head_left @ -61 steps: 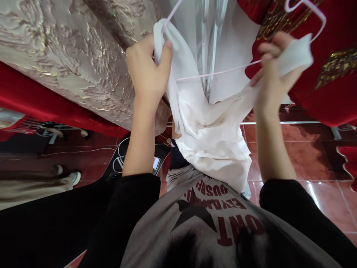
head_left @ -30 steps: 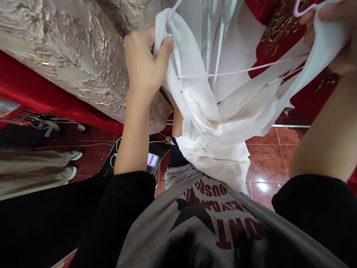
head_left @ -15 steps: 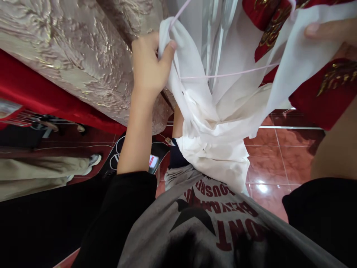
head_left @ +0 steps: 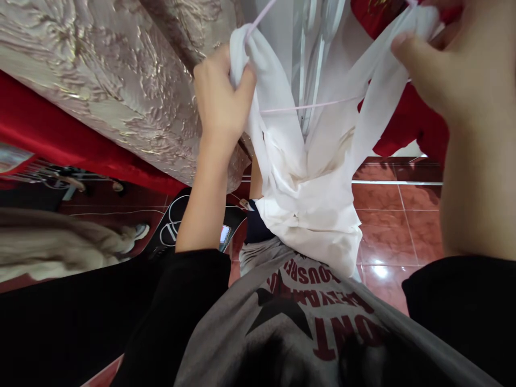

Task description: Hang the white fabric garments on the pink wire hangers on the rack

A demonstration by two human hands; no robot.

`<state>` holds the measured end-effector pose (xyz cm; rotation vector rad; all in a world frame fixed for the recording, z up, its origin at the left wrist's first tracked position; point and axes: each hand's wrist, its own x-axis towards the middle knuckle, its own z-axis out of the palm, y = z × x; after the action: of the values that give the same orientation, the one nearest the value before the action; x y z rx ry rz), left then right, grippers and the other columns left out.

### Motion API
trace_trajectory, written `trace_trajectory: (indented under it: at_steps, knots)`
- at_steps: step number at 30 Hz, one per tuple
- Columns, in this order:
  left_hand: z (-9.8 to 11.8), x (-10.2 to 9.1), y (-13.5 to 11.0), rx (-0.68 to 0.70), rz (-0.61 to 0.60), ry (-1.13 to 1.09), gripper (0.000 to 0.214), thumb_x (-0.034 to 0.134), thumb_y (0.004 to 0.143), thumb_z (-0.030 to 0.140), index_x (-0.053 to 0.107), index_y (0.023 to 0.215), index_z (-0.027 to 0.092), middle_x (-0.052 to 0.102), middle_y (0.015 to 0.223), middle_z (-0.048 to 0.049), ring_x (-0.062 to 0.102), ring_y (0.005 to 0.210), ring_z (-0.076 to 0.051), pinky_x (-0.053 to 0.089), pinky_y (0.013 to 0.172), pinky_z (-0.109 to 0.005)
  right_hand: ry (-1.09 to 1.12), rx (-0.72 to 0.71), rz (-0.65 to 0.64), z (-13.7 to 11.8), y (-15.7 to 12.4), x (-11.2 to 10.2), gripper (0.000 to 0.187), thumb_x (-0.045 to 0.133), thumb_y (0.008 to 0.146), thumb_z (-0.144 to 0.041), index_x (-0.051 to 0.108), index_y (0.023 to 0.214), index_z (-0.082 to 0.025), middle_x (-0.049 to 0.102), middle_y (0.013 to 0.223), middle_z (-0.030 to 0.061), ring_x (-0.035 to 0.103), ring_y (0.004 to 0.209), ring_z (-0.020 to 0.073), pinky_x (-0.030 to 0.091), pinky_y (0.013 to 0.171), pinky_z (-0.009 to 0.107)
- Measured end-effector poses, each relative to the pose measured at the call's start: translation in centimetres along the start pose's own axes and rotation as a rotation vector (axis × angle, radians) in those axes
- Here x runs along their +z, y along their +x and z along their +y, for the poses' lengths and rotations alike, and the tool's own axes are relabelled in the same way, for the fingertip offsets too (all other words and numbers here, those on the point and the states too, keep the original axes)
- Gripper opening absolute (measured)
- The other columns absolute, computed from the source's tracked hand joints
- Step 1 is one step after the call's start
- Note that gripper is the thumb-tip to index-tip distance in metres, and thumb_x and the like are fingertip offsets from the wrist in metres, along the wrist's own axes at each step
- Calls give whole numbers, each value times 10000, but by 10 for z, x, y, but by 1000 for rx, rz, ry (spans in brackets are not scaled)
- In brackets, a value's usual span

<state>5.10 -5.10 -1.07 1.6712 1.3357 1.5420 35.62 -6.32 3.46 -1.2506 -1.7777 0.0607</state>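
Between my two hands hangs a white cloth garment [head_left: 318, 199], its gathered lower part resting against my lap. My left hand [head_left: 223, 97] is closed around one upper edge, thumb towards me. At the upper right, my right hand [head_left: 439, 70] grips the opposite upper edge, its fingers partly hidden behind the cloth and cut off by the frame. A thin pale pink cord [head_left: 310, 107] stretches across the opening, and more cord runs up from both gripped edges. The garment's exact kind does not show.
Shiny embossed beige fabric [head_left: 100, 91] hangs at upper left above a red cloth [head_left: 48, 129]. White metal bars [head_left: 312, 70] stand ahead, with red gold-trimmed fabric [head_left: 419, 121] to the right. A phone [head_left: 226, 236] lies on a black seat. Another person's trouser leg [head_left: 60, 242] shows at left.
My right hand has moved left and inward with its edge of the garment, narrowing the opening. My left hand has barely shifted. The other person's leg at left has moved slightly.
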Motion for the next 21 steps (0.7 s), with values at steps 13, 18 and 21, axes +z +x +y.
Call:
trace_trajectory:
  at_steps: [13,18,21]
  knots:
    - [1,12,5,-164,26,-237,228,595,874,37,632,796,248,644,827,-30,702,892,-286,535,728,-341,-78,-102,-254,22,-49,102,379,446,951,-630,676,1070,-353,703,1055,54,602,1107,284,413,1121,544]
    - [17,-12,0,-46,-46,-123,265,573,885,-33,716,836,185,718,884,-33,598,621,-187,449,541,-291,-78,-32,-223,10,-50,103,390,442,940,-660,653,847,-346,696,916,34,591,917,262,424,1045,535]
    - [15,-32,2,69,-47,5,298,555,903,-62,720,811,168,690,777,-3,536,578,-139,389,481,-255,-93,-18,-237,8,-51,102,405,444,930,-684,660,862,-348,689,908,38,598,937,263,428,1059,535]
